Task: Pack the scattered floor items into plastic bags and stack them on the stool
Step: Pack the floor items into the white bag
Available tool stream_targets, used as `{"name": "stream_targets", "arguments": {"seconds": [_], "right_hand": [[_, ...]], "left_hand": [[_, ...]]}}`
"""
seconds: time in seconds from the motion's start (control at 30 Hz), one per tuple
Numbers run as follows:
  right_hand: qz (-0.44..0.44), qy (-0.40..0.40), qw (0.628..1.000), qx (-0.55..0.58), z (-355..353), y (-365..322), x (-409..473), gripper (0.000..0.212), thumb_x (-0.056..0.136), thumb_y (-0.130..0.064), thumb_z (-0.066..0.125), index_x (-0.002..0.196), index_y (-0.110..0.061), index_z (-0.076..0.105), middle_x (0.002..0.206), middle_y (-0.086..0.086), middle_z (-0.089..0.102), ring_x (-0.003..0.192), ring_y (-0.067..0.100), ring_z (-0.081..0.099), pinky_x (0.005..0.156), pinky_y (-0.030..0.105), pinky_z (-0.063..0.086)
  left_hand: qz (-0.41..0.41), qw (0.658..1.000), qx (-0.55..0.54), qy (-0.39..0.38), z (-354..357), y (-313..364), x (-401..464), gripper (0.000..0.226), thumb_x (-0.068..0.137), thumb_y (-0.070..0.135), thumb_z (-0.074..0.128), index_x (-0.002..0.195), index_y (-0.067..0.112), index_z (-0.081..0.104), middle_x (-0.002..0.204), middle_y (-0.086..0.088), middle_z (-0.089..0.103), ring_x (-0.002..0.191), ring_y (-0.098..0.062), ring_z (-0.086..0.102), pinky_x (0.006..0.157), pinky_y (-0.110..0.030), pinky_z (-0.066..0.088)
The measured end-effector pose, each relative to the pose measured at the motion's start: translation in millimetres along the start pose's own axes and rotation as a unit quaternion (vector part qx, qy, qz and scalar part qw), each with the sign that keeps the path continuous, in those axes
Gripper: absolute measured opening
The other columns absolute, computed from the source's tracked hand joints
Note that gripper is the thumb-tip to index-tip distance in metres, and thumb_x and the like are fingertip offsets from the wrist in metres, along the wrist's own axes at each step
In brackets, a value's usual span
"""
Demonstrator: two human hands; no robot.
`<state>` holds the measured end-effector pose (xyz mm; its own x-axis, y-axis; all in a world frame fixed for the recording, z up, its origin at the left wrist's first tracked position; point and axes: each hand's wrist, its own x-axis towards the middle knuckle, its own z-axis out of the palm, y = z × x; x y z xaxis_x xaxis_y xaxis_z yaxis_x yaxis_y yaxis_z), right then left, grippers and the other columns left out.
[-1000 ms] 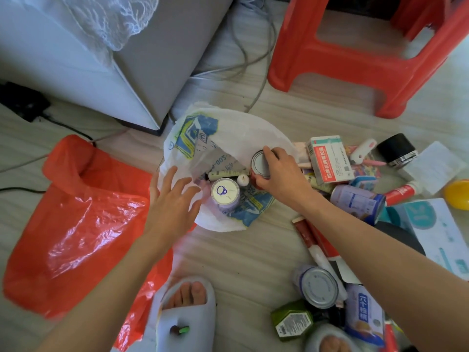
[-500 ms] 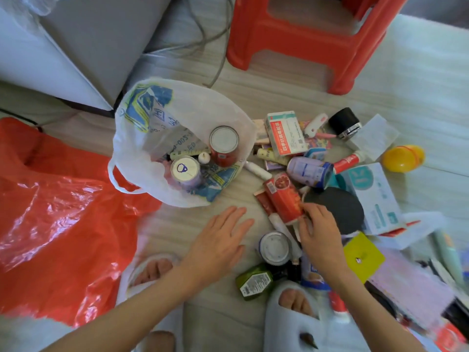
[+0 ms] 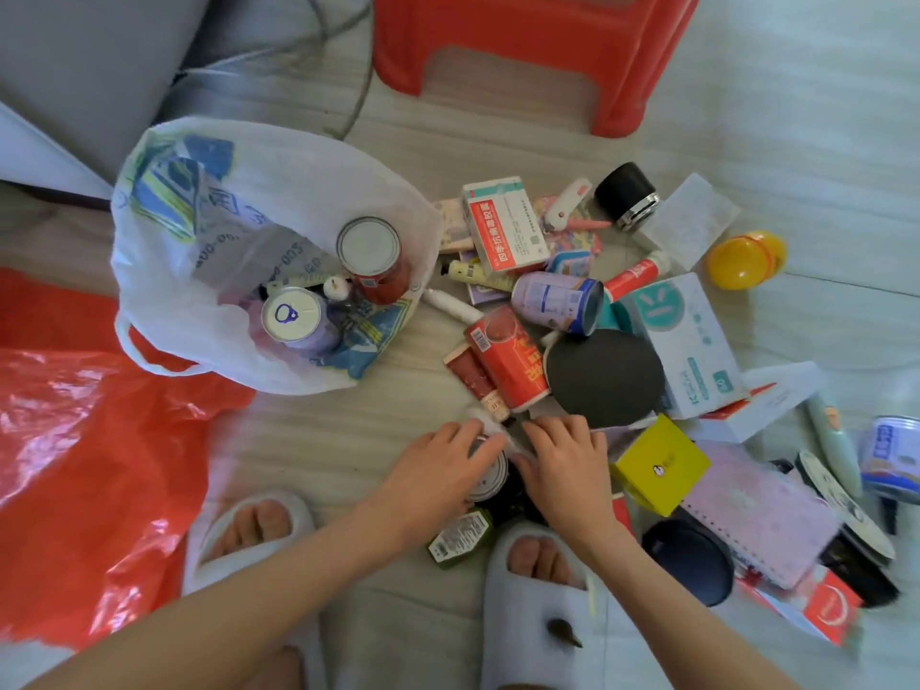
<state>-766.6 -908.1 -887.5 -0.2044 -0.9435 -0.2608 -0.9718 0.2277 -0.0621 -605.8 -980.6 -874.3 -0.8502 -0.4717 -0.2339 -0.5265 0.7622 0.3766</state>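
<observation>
medicine box [image 3: 505, 224] red band reads 四季抗病毒胶囊, white bag [image 3: 279, 191] digits partly legible, mirrored, other labels too blurred

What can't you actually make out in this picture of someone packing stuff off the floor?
- Head view: the silver-topped can is mostly hidden under the left hand and right hand; whether either grips it cannot be told.
- The red stool is cut off by the top edge; its seat is unseen.
- The white bag hides its deeper contents behind its folds.
- The blue can is cut by the right edge.
- Box print is too small to read.
</observation>
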Motion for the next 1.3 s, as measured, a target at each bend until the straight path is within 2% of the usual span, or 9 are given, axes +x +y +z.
{"name": "stream_targets", "arguments": {"seconds": [0.17, 0.37, 0.5, 0.63, 0.7, 0.83, 0.97, 1.13, 1.3], "right_hand": [[0.01, -0.041, 0.998, -0.037, 2.3, -12.5, 1.5, 0.032, 0.048, -0.038, 0.084, 0.064, -0.014, 0.069, 0.076, 0.002, 0.067, 0.075, 0.027, 0.061, 0.058, 0.035, 0.043], [0.084, -0.065, 0.982, 0.156, -13.6, -29.7, 12.7, 0.027, 0.084, -0.035, 0.056, 0.098, -0.012, 0.061, 0.093, 0.007, 0.064, 0.088, 0.028, 0.061, 0.069, 0.034, 0.039], [0.097, -0.061, 0.89, 0.441, -40.3, -51.4, 37.8, 0.016, 0.084, -0.031, 0.063, 0.094, -0.021, 0.057, 0.086, -0.002, 0.064, 0.077, 0.014, 0.06, 0.06, 0.016, 0.041], [0.112, -0.063, 0.818, 0.56, -66.6, -87.9, 78.6, 0.01, 0.086, -0.031, 0.061, 0.083, -0.026, 0.053, 0.081, 0.003, 0.069, 0.069, 0.011, 0.063, 0.057, 0.024, 0.048], [0.136, -0.075, 0.786, 0.599, -74.0, -105.3, 99.3, 0.011, 0.088, -0.028, 0.059, 0.083, -0.021, 0.053, 0.08, 0.005, 0.069, 0.063, 0.011, 0.059, 0.052, 0.02, 0.042], [0.204, -0.11, 0.738, 0.634, -68.5, -130.1, 125.5, 0.02, 0.087, -0.024, 0.059, 0.071, -0.015, 0.053, 0.07, 0.006, 0.062, 0.06, 0.016, 0.056, 0.056, 0.029, 0.045], [0.21, -0.094, 0.772, 0.593, -60.2, -144.0, 140.2, 0.026, 0.073, -0.037, 0.065, 0.064, -0.014, 0.057, 0.066, 0.008, 0.061, 0.066, 0.023, 0.056, 0.075, 0.048, 0.052], [0.238, -0.067, 0.756, 0.606, -58.7, -154.7, 143.6, 0.02, 0.082, -0.025, 0.062, 0.069, -0.018, 0.048, 0.073, 0.009, 0.062, 0.07, 0.023, 0.059, 0.081, 0.05, 0.053], [0.194, -0.022, 0.808, 0.556, -52.3, -159.6, 132.0, 0.017, 0.081, -0.031, 0.063, 0.08, -0.023, 0.049, 0.082, 0.007, 0.066, 0.082, 0.023, 0.064, 0.079, 0.047, 0.053]], "left_hand": [[-0.105, 0.991, -0.081, -0.008, -12.7, -21.4, -26.5, 0.065, 0.076, 0.039, 0.064, 0.131, 0.025, 0.031, 0.126, 0.0, 0.04, 0.112, -0.021, 0.046, 0.078, -0.034, 0.047], [-0.184, 0.957, -0.203, 0.091, -48.5, -49.4, -49.1, 0.067, 0.06, 0.054, 0.065, 0.118, 0.033, 0.038, 0.111, 0.006, 0.048, 0.097, -0.01, 0.051, 0.077, -0.028, 0.047], [-0.2, 0.933, -0.195, 0.227, -92.8, -66.0, -57.8, 0.07, 0.06, 0.03, 0.083, 0.119, 0.013, 0.048, 0.107, 0.002, 0.05, 0.094, -0.003, 0.044, 0.081, -0.013, 0.035], [-0.252, 0.9, -0.136, 0.33, -129.4, -94.2, -68.9, 0.071, 0.061, 0.026, 0.083, 0.119, 0.008, 0.048, 0.11, -0.01, 0.053, 0.1, -0.016, 0.048, 0.086, -0.025, 0.04], [-0.285, 0.892, -0.089, 0.339, -139.0, -117.9, -67.2, 0.069, 0.062, 0.025, 0.083, 0.12, 0.008, 0.049, 0.112, -0.014, 0.056, 0.102, -0.027, 0.051, 0.085, -0.04, 0.042], [-0.336, 0.89, -0.023, 0.307, -143.5, -160.2, -50.6, 0.067, 0.067, 0.025, 0.079, 0.125, 0.01, 0.048, 0.118, -0.016, 0.054, 0.108, -0.035, 0.05, 0.087, -0.043, 0.033], [-0.355, 0.898, 0.033, 0.258, -135.8, -191.2, -41.3, 0.069, 0.071, 0.032, 0.074, 0.13, 0.012, 0.043, 0.125, -0.016, 0.049, 0.113, -0.033, 0.046, 0.092, -0.043, 0.027], [-0.373, 0.899, 0.016, 0.23, -126.3, -212.7, -30.2, 0.071, 0.072, 0.032, 0.072, 0.133, 0.014, 0.04, 0.129, -0.016, 0.047, 0.118, -0.031, 0.044, 0.096, -0.04, 0.023], [-0.37, 0.904, 0.031, 0.211, -117.3, -227.7, -10.9, 0.073, 0.07, 0.039, 0.073, 0.131, 0.016, 0.04, 0.128, -0.012, 0.049, 0.121, -0.03, 0.039, 0.094, -0.042, 0.025]]}}
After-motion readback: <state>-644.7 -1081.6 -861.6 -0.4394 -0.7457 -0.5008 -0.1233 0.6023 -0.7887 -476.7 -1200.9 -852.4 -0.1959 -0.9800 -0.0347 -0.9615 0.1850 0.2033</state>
